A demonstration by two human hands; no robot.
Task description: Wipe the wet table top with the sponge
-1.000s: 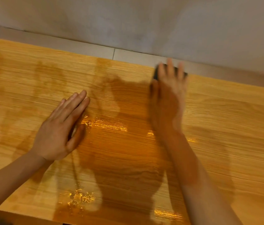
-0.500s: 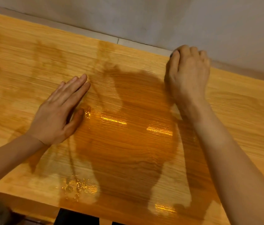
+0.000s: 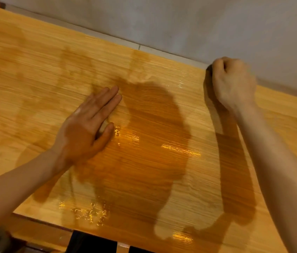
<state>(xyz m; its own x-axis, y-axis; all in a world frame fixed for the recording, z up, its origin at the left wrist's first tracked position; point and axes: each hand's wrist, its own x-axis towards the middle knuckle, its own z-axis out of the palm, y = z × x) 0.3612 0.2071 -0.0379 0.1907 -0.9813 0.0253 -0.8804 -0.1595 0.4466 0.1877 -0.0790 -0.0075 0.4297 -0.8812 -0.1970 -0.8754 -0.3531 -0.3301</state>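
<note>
I see my right hand [image 3: 232,83] curled into a fist at the far edge of the wooden surface [image 3: 34,73], right against the strip where it meets the grey wall [image 3: 198,21]; a dark sliver at the knuckles, on the side toward my left hand, is probably the sponge [image 3: 209,68], but it is almost wholly hidden, so I cannot tell for sure that the fingers are clamped on it. My left hand [image 3: 87,125] lies flat, fingers straight and together, palm pressed down on the surface and holding nothing, well apart from the right hand. Shiny wet patches [image 3: 180,150] lie between the two hands and nearer the front edge, so I judge much wiping remains. A sponge should be light, soft and squashy, heavier once soaked, and apt to drip if squeezed; I would grip it across its broad back and press evenly. No brand, label or writing is readable anywhere
</note>
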